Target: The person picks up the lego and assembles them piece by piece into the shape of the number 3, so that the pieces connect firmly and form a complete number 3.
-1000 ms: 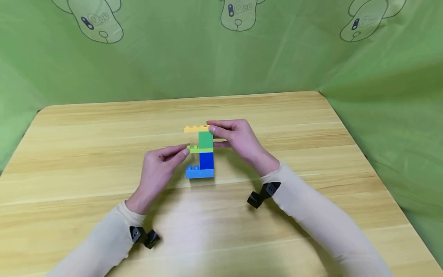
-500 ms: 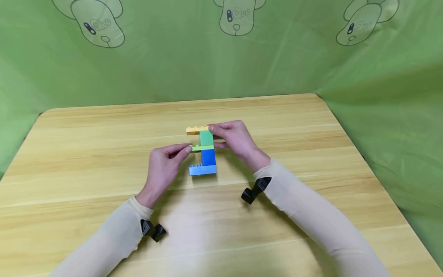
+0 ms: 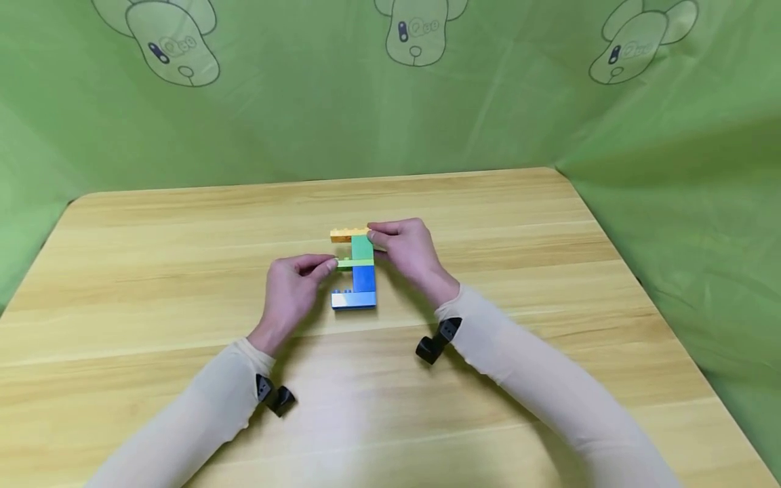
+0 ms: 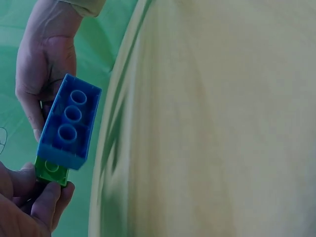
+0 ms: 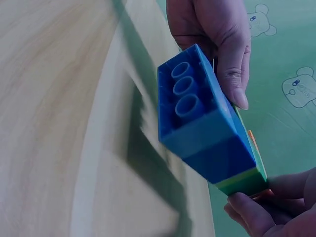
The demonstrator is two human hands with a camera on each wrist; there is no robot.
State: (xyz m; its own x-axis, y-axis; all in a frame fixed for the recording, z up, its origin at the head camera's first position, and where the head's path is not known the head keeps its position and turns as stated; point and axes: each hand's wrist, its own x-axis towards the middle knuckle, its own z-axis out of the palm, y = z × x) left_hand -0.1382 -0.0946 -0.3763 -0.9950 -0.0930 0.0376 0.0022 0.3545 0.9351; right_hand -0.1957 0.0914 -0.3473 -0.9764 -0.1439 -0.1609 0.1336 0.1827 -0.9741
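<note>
Both hands hold one stack of toy building blocks over the table. From the bottom up it has a light blue brick [image 3: 354, 299], a dark blue brick [image 3: 364, 278], a thin lime plate [image 3: 364, 262], a green brick [image 3: 363, 247] and a thin orange plate [image 3: 342, 235]. The left hand [image 3: 289, 291] pinches the lime plate's overhanging left end. At the upper right, the right hand [image 3: 410, 254] grips the orange plate and green brick between thumb and fingers. Both wrist views show the light blue brick's hollow underside [image 4: 71, 116], its three tubes facing the camera.
A wood-grain table [image 3: 183, 407] spreads beneath the hands. Green cloth [image 3: 305, 102] with printed animal heads hangs behind it and along the sides. Small black cameras [image 3: 436, 342] are strapped at both sleeves. The stack's shadow [image 5: 148, 158] falls on the tabletop.
The stack has tipped, and more of the orange and lime plates' undersides now shows in the head view. The right hand has shifted slightly left and down with it; both grips stay.
</note>
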